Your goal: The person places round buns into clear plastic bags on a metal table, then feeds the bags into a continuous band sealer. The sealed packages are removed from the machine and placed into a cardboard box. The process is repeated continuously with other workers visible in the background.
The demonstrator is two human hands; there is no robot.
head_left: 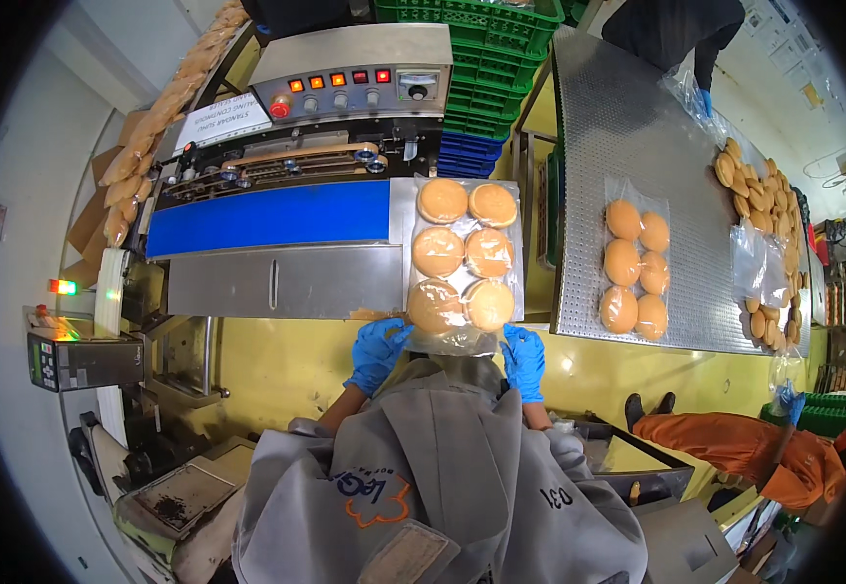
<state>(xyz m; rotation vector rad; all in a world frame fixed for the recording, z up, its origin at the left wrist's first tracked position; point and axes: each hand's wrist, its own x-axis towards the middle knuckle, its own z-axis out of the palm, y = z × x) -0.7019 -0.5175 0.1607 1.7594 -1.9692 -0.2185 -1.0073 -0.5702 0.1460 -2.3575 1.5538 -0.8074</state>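
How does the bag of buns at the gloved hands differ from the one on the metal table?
The first bag has the left hand and right hand at its near corners; the second bag has none. The first bag lies beside the blue belt, the second bag on the metal table. The first bag looks larger here than the second. Both are clear, holding six buns.

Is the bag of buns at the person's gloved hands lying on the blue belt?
No, the bag of six buns lies to the right of the blue belt, beyond the belt's end.
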